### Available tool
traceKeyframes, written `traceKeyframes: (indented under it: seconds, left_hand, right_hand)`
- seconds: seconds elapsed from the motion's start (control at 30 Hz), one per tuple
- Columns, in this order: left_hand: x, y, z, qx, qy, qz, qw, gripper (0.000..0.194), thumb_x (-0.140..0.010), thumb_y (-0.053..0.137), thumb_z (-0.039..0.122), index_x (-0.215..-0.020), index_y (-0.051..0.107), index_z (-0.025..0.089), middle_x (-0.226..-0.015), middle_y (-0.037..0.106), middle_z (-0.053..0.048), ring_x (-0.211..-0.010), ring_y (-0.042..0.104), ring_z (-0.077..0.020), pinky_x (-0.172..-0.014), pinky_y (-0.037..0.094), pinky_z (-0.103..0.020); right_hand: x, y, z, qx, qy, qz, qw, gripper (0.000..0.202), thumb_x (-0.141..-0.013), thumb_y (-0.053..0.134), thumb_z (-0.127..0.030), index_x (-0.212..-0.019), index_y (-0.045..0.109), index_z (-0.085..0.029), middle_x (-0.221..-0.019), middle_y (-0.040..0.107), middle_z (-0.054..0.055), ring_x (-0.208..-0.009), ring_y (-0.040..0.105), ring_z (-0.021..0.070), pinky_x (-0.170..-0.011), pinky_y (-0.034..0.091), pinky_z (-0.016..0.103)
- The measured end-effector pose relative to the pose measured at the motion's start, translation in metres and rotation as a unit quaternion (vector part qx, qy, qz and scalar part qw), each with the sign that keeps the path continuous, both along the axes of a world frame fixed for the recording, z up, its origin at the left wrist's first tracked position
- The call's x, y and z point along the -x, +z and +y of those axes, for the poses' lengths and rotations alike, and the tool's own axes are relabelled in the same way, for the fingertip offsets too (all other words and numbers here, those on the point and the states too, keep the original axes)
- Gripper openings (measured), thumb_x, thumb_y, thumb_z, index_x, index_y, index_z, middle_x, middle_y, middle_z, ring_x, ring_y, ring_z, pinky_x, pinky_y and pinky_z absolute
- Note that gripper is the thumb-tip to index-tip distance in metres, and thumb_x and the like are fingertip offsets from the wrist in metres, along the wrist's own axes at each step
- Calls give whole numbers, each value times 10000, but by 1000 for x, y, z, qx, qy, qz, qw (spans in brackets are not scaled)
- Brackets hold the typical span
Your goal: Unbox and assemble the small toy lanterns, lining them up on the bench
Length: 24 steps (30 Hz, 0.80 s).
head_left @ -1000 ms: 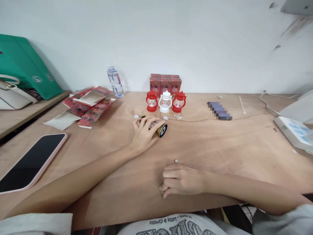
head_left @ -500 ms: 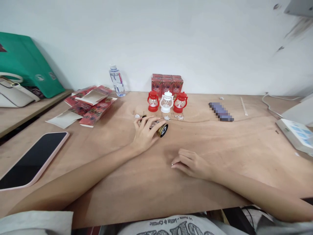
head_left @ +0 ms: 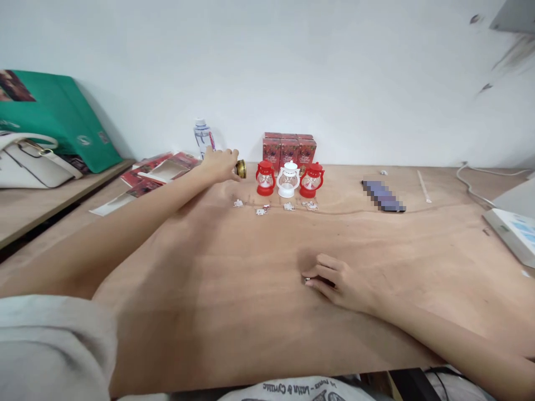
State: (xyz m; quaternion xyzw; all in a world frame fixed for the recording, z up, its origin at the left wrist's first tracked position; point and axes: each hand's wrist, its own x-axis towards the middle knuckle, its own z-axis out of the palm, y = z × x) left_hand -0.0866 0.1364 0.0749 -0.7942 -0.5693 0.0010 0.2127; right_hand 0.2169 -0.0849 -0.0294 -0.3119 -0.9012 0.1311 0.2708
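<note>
Toward the back of the table, my left hand [head_left: 220, 165] is closed round a gold-coloured lantern [head_left: 241, 169], whose end shows past the fingers. My right hand [head_left: 330, 278] rests nearer the front edge, its fingertips pinched on a small shiny piece [head_left: 307, 280] too small to name. Right of my left hand stand a red lantern [head_left: 265, 179], a white lantern [head_left: 288, 180] and another red lantern [head_left: 311, 180] in a row. Several small white tags lie in front of them, one [head_left: 262, 211] a little nearer than the rest.
Red boxes [head_left: 288, 149] stand behind the lanterns. A water bottle [head_left: 203, 135] and flattened red packaging [head_left: 144, 177] are at the back left, beside a white handbag [head_left: 27, 167] and green bag [head_left: 79, 122]. A blurred phone-like item [head_left: 382, 196] and a white box [head_left: 514, 231] lie right.
My left hand has lifted the gold lantern from the table and carried it back and left, near the bottle. A white tag now shows where it was. My right hand has barely moved.
</note>
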Motion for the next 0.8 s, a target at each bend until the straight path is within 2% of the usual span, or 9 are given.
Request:
traceKeyframes:
  seconds: [0.13, 0.27, 0.33, 0.43, 0.63, 0.8]
  left_hand:
    - [-2, -3, 29, 28, -33, 108, 993, 600, -683, 740, 383, -1177, 535, 111, -1091, 634, -208, -1031, 556, -382, -913, 281, -544]
    - [-20, -12, 38, 38, -79, 181, 980, 358, -663, 698, 217, -1017, 653, 187, -1081, 657, -148, -1028, 553, -351, -932, 231, -552]
    - [-29, -15, 41, 55, -89, 197, 975, 273, -656, 665, 201, -927, 687, 214, -1050, 669, -117, -992, 565, -328, -937, 221, -543]
    - [-40, -18, 44, 76, -102, 224, 966, 250, -617, 672, 213, -865, 701, 222, -1017, 675, -100, -930, 583, -306, -949, 211, -529]
    - [-51, -20, 43, 119, -120, 207, 964, 242, -514, 725, 161, -745, 694, 226, -942, 677, -83, -947, 546, -304, -964, 182, -514]
    - [-51, -10, 39, 96, -134, 175, 971, 198, -562, 737, 239, -749, 694, 192, -952, 656, -112, -1072, 488, -340, -1002, 113, -536]
  right_hand:
    - [-3, -3, 2, 2, 12, 7, 1000, 192, -920, 489, -238, -852, 652, -164, -708, 549, 45, -636, 527, 136, -564, 438, 240]
    - [-6, -1, 2, 31, 28, 18, 999, 200, -923, 499, -268, -888, 669, -169, -706, 555, 40, -643, 540, 134, -567, 438, 242]
    - [-6, 1, 2, 44, 38, 19, 998, 203, -923, 501, -273, -898, 672, -167, -704, 557, 40, -641, 541, 135, -566, 437, 244]
    - [-6, 2, 2, 48, 50, 21, 997, 188, -916, 508, -253, -882, 670, -164, -711, 567, 48, -643, 537, 139, -570, 437, 251]
    - [-6, 0, 2, 48, 49, 26, 997, 158, -902, 522, -228, -865, 661, -161, -740, 578, 58, -665, 546, 142, -590, 445, 254]
    - [-6, 0, 2, 129, 22, 58, 990, 122, -869, 583, -252, -804, 655, -177, -734, 603, 43, -675, 579, 137, -606, 452, 247]
